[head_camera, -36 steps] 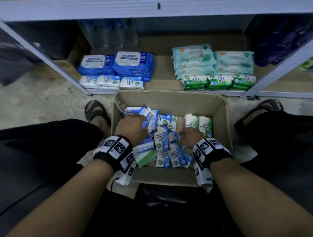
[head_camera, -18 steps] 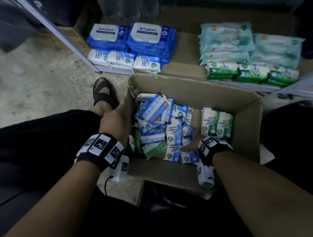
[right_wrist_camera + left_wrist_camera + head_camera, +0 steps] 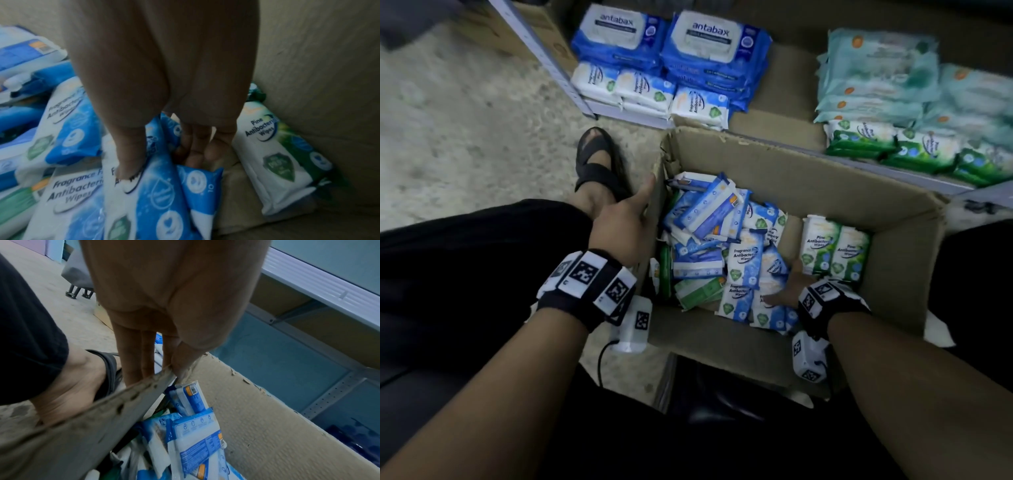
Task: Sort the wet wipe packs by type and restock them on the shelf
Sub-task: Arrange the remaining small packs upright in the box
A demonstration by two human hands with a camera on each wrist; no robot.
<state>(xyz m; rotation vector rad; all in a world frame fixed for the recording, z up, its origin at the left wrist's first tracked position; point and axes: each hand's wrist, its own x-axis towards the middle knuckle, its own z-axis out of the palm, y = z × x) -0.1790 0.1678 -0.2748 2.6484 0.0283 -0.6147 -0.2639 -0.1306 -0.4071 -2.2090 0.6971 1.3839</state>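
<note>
An open cardboard box (image 3: 808, 164) on the floor holds a jumble of blue-and-white wipe packs (image 3: 743, 263) and two upright green pine packs (image 3: 832, 250). My left hand (image 3: 626, 219) grips the box's left wall (image 3: 102, 418), with the thumb inside and the fingers outside. Inside the box near its front wall, my right hand (image 3: 791, 284) pinches a blue fragrance-free pack (image 3: 148, 194), thumb on top and fingers curled behind it. A green pine pack (image 3: 277, 159) leans against the box wall just to the right.
The bottom shelf behind the box carries big blue antabax packs (image 3: 671, 41), small blue-white packs (image 3: 647, 89), teal packs (image 3: 876, 75) and green packs (image 3: 893, 147). A sandalled foot (image 3: 599, 164) rests left of the box. A grey shelf post (image 3: 544, 58) stands at the left.
My left hand left the pile and took hold of the box's left wall. My right hand slid toward the box's near side and closed on a blue pack. The view dipped closer.
</note>
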